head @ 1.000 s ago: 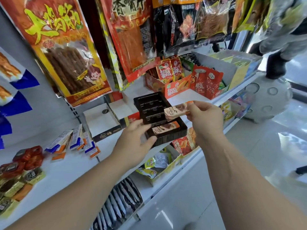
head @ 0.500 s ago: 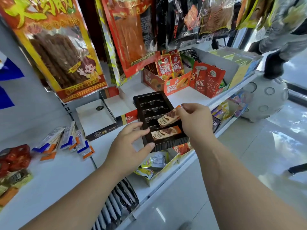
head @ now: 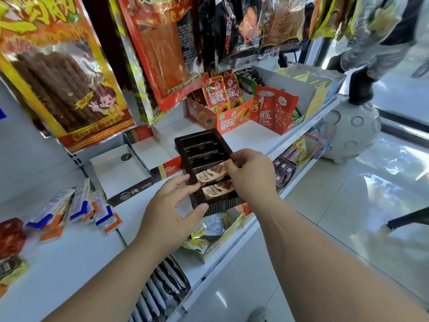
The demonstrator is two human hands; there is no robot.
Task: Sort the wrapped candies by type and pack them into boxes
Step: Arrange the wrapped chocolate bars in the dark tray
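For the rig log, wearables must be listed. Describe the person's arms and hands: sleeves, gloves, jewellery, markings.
No sleeve shows on the left forearm or right forearm; both are bare to the frame edge. The left hand and right hand wear no gloves; no watch, bracelet or ring is visible. Visible nails are short and unpainted. No markings show.

Shiny plastic on a smooth white shelf [head: 69, 252]
Dark tray [head: 202, 145] at its front edge: glossy moulded plastic; candy wrappers [head: 212, 176]: sleek printed film; open box [head: 120, 168]: matt white card.
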